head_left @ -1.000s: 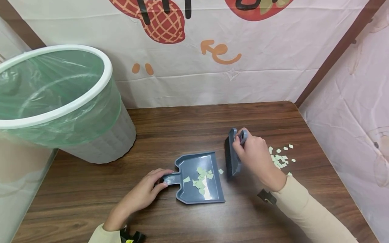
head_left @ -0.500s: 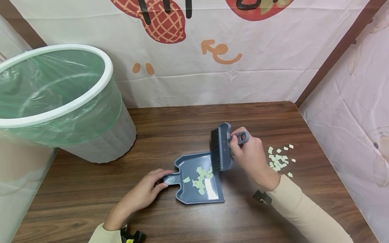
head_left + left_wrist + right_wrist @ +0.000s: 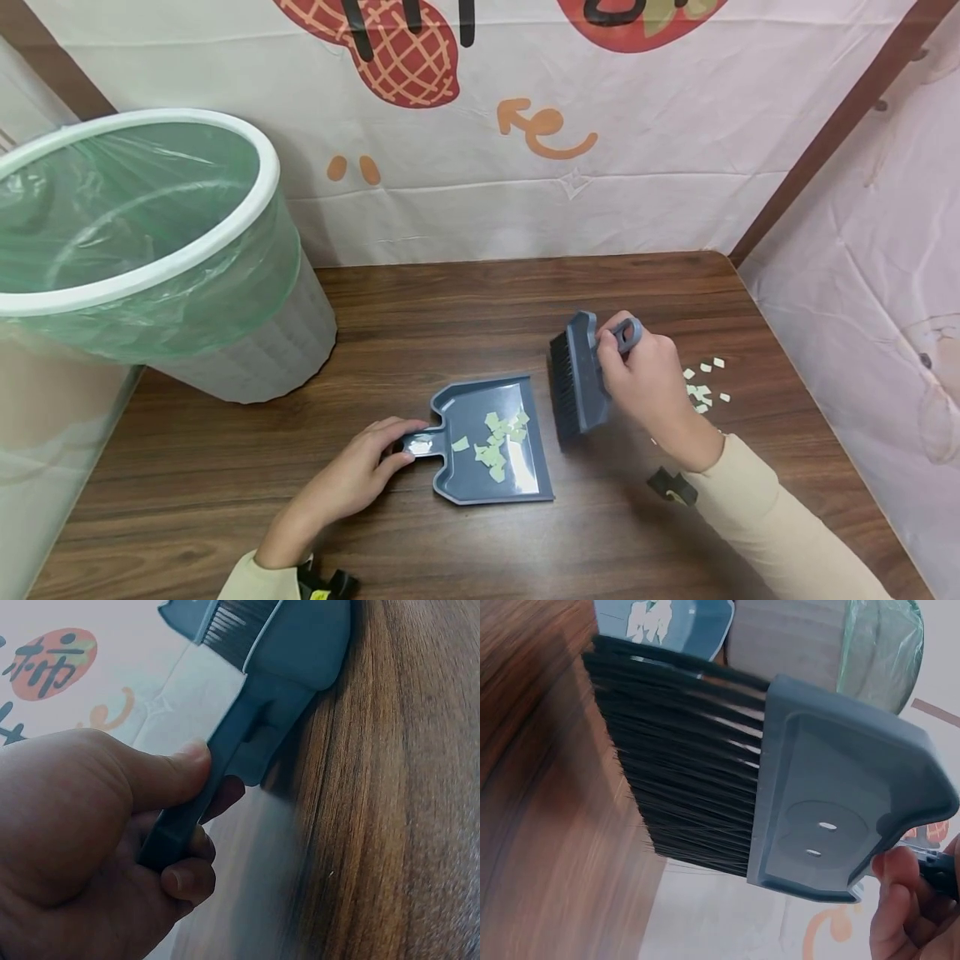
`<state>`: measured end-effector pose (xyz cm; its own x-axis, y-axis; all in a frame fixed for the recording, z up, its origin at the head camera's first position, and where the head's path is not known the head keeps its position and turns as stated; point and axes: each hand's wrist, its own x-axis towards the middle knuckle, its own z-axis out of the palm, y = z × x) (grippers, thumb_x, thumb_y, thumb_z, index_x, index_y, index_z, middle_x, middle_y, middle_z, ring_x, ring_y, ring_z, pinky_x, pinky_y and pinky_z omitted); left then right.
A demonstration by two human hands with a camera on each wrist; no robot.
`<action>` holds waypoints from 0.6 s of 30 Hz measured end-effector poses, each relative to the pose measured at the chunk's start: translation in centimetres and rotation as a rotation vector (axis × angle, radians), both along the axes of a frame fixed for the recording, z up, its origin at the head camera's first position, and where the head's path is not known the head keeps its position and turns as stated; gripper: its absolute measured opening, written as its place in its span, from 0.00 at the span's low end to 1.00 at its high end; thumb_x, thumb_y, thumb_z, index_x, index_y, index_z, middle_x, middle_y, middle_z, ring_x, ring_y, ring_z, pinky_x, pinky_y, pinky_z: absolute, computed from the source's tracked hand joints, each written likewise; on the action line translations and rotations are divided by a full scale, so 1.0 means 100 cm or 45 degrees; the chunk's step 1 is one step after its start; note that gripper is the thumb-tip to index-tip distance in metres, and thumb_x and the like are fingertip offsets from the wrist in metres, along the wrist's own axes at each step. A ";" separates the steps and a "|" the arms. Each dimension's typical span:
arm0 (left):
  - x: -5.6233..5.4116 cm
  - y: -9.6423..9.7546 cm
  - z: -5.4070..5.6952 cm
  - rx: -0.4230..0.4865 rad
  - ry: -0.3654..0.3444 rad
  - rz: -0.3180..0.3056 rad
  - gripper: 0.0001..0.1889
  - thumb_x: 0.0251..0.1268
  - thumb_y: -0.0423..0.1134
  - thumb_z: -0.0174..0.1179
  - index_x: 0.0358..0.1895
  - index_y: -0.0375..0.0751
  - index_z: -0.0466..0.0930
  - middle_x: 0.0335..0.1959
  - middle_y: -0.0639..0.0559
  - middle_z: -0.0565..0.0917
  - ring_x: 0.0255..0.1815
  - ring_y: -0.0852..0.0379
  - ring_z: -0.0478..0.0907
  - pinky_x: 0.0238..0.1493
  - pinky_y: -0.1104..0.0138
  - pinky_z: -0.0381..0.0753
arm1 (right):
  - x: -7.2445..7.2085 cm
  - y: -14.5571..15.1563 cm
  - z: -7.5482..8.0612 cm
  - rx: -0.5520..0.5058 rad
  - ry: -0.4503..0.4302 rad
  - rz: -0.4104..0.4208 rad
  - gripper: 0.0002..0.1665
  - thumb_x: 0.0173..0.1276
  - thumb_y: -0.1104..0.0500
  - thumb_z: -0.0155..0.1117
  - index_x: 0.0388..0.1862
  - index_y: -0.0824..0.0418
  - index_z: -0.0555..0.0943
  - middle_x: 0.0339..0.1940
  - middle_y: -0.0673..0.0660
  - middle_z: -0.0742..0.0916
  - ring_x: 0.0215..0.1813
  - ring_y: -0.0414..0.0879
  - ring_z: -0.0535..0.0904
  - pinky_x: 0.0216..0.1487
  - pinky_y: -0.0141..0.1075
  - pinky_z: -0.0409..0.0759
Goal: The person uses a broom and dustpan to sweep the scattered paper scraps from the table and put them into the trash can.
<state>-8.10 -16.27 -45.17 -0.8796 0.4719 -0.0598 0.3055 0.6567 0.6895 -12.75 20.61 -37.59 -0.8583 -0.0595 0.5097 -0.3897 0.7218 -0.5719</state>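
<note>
My left hand (image 3: 360, 471) holds the short handle of a blue-grey dustpan (image 3: 468, 408), thumb on one side and fingers on the other. The pan lies on the table with its lip toward the right, and pale green paper scraps (image 3: 491, 455) lie in it. In my right hand (image 3: 651, 387) is the handle of a matching hand brush (image 3: 588, 367) with dark bristles. The brush is just right of the pan's lip, apart from it, and in the right wrist view its bristles (image 3: 682, 757) look lifted off the tabletop. More paper scraps (image 3: 702, 392) lie beyond the right hand, partly hidden by it.
A tall white bin (image 3: 247, 358) with a green plastic liner (image 3: 247, 287) stands at the left. The wooden table (image 3: 420, 317) meets a printed cloth wall (image 3: 465, 217) at the back and another cloth wall (image 3: 862, 275) at the right.
The brush went left over the pan's lip, then came back right and turned slightly. A scrap that lay by the lip is no longer seen there. The left hand and dustpan stayed put.
</note>
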 end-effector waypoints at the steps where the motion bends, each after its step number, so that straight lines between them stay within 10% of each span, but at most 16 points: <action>1: 0.000 0.000 0.000 -0.001 0.000 0.001 0.21 0.74 0.34 0.60 0.68 0.44 0.76 0.58 0.54 0.82 0.63 0.49 0.76 0.62 0.48 0.75 | 0.001 0.002 0.001 0.009 0.003 -0.005 0.08 0.71 0.66 0.56 0.33 0.61 0.81 0.11 0.45 0.69 0.12 0.36 0.58 0.14 0.33 0.58; 18: 0.001 -0.001 0.001 0.007 -0.005 0.009 0.21 0.73 0.33 0.61 0.67 0.42 0.77 0.58 0.54 0.82 0.63 0.50 0.76 0.62 0.48 0.74 | 0.021 0.038 0.011 0.132 0.058 -0.037 0.09 0.71 0.65 0.56 0.30 0.61 0.80 0.14 0.45 0.72 0.16 0.39 0.65 0.16 0.31 0.61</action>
<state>-7.98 -16.36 -45.06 -0.8826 0.4663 -0.0604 0.2984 0.6548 0.6944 -10.61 24.40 -36.54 -0.8365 -0.0895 0.5406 -0.3916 0.7877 -0.4755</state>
